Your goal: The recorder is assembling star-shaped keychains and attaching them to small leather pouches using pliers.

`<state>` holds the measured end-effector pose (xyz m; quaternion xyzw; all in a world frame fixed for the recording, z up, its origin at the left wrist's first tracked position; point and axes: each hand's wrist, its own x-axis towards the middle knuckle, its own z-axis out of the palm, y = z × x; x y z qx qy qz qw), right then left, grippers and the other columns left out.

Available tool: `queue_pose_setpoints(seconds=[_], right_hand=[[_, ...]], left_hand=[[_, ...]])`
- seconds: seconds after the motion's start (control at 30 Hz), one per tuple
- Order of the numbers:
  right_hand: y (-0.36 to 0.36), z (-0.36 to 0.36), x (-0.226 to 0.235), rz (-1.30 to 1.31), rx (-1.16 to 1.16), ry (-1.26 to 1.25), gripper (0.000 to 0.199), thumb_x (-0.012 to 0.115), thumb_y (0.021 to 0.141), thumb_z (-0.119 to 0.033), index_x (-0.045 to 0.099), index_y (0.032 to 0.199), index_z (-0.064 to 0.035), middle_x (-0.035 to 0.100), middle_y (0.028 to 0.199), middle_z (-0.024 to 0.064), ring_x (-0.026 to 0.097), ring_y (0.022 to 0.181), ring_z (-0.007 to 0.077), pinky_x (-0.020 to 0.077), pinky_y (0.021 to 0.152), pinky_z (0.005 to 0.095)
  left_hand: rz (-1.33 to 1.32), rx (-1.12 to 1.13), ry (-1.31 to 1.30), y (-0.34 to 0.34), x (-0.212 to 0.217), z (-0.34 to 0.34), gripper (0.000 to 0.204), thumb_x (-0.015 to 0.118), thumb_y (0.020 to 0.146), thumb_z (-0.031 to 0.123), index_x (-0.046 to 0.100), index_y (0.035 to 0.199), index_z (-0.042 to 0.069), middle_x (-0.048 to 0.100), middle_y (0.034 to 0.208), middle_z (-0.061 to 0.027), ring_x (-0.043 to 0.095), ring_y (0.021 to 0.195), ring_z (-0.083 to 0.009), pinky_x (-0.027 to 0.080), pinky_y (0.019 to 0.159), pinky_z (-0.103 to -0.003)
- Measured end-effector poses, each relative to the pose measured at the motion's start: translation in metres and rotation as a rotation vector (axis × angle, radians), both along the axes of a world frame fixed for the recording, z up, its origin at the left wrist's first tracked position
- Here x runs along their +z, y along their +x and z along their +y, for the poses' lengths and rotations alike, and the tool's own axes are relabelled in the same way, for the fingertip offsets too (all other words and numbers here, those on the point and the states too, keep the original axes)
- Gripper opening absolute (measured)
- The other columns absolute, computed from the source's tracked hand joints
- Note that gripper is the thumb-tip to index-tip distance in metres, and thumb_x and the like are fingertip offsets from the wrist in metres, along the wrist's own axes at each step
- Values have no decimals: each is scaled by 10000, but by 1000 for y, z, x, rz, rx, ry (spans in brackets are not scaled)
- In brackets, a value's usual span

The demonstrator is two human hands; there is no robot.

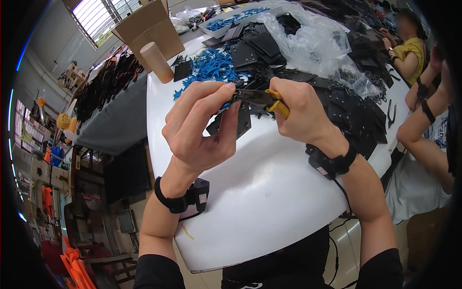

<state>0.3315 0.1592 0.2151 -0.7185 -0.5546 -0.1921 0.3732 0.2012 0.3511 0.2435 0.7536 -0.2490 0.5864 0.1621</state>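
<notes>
My right hand [303, 108] is wrapped round the yellow handles of a pair of pliers [255, 98], whose dark jaws point left. At the jaw tips, my left hand [199, 125] pinches a small blue piece [225, 105], partly hidden by the fingers. A black flat piece [244, 120] shows just below the jaws; whether it hangs from the fingers or lies on the table, I cannot tell. Behind my left hand a heap of blue pieces [211, 66] lies on the white table [269, 192]. Many black flat pieces [356, 113] spread behind and right of my right hand.
A tan cylinder [156, 62] and a cardboard box [151, 31] stand at the back left. Clear plastic bags [313, 43] and a white tray [216, 32] of blue pieces lie farther back. Another pair of pliers [391, 114] rests by the right edge, near co-workers' arms [426, 103].
</notes>
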Motion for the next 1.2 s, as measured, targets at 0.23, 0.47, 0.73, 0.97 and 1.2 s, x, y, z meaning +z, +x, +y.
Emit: queue_pose_setpoints(seconds=[0.23, 0.47, 0.73, 0.97, 1.2], right_hand=[[4, 0, -4, -36, 6, 29, 314, 720, 705, 124, 547, 923, -22, 574, 768, 176, 619, 698, 416, 473, 610, 444], [1, 0, -2, -19, 10, 1, 298, 713, 719, 120, 552, 929, -17, 590, 762, 184, 630, 710, 427, 471, 611, 453], [8, 5, -12, 38, 44, 0, 278, 740, 777, 36, 550, 976, -14, 662, 851, 201, 686, 830, 450, 527, 676, 490], [25, -9, -9, 660, 243, -13, 473, 892, 809, -172, 583, 1125, -2, 638, 982, 115, 651, 879, 255, 539, 801, 388], [48, -2, -37, 638, -151, -110, 510, 831, 851, -251, 606, 1214, 27, 738, 1109, 260, 729, 1065, 414, 566, 945, 464]], left_hand=[[13, -17, -21, 1, 0, 1, 319, 811, 760, -151, 753, 1062, -67, 755, 932, -170, 732, 729, -223, 597, 624, -284], [33, 8, -34, -3, 1, 2, 320, 811, 769, -143, 756, 1070, -49, 766, 942, -160, 732, 721, -196, 596, 619, -275], [126, -9, -124, 4, -5, 4, 290, 810, 807, -136, 764, 1084, -62, 778, 979, -171, 730, 762, -186, 559, 645, -258], [445, -225, -676, 19, -30, 16, 180, 754, 1036, 16, 737, 1177, -94, 788, 1063, -98, 681, 839, -76, 545, 709, -226], [614, -410, -788, 14, -13, 5, 230, 751, 1045, 56, 735, 1248, -51, 779, 1121, -104, 722, 950, -105, 588, 820, -238]])
